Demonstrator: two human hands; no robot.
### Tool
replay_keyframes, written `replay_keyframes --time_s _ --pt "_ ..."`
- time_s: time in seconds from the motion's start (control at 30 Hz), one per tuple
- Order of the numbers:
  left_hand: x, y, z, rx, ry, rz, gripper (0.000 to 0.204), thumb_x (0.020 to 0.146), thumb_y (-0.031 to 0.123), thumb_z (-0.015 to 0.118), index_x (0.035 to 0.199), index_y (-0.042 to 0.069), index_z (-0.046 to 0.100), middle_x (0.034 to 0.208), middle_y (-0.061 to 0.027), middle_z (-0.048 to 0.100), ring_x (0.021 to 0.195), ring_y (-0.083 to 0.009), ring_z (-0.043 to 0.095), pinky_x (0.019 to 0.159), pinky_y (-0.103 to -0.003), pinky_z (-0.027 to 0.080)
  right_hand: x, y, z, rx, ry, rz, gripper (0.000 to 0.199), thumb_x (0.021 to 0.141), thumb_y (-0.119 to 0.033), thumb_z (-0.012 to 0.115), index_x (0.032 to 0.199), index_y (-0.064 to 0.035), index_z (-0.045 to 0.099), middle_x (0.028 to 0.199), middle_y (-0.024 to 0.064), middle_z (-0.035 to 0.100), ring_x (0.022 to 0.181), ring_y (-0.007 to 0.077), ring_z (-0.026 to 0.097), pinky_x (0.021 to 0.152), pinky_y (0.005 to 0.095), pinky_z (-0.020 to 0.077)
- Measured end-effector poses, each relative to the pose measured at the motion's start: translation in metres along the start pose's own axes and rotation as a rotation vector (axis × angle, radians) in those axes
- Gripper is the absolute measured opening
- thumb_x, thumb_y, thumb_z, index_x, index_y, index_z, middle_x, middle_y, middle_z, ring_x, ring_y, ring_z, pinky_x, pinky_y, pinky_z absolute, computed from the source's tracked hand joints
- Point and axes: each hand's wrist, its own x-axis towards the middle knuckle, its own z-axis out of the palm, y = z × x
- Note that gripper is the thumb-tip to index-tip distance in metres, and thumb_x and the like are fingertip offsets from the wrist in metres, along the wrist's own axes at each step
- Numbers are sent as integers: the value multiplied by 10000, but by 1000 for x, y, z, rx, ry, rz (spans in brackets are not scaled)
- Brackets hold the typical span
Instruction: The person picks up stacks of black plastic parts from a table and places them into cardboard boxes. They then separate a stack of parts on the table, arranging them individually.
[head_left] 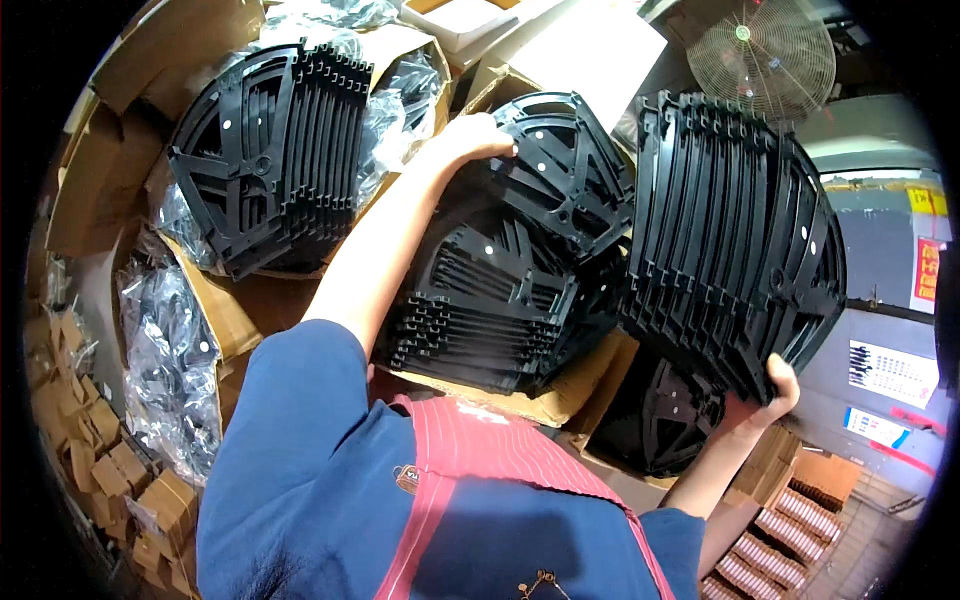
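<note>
My right hand (770, 398) grips the lower edge of a thick stack of black plastic panels (715, 220), fan-shaped with notched edges and cut-out ribs. The stack stands tilted at the right. My left hand (482, 140) is closed over the upper left edge of another black plastic panel (560, 165), which leans at the far side of an open carton; its fingertips are partly hidden. Nearer to me in that carton lies a pile of like panels (480, 320). Below the right stack, further dark panels (665, 410) sit in a box.
At the left another panel stack (270, 160) rests on a carton with clear plastic wrap. Bagged black parts (165, 350) lie below it, beside many small brown boxes (125, 470). A round fan (765, 60) stands far right; a crate of stacked pieces (780, 540) is near right.
</note>
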Motion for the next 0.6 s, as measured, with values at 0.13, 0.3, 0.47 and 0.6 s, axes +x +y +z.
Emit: replay_keyframes --time_s 0.13,0.3,0.47,0.6 --pt "1 -3 7 -170 18 32 816 695 521 750 1342 56 574 1286 -215 619 1196 -323 593 998 -411 470 39 -13 21 -13 -132 61 386 709 -190 606 1001 54 673 950 158 712 891 304 688 863 398 554" --pt "-14 6 32 -244 -29 41 1060 669 468 760 1526 50 297 1418 -286 501 1334 -386 481 1126 -448 356 62 -2 58 -1 -343 286 409 756 -151 602 1089 84 646 1001 187 709 889 318 694 864 413 557" --pt "-4 -54 56 -494 10 188 735 787 441 677 1432 134 504 1490 -242 438 1369 -376 419 1122 -430 349 66 22 136 -67 -337 415 248 798 -168 635 930 40 661 858 158 706 733 288 685 718 374 566" --pt "-30 -52 62 -289 -17 94 704 845 504 635 1353 24 556 1377 -304 501 1338 -384 445 1111 -412 357 71 35 157 -34 -459 515 237 823 -180 643 924 34 665 898 161 713 799 280 693 808 384 562"
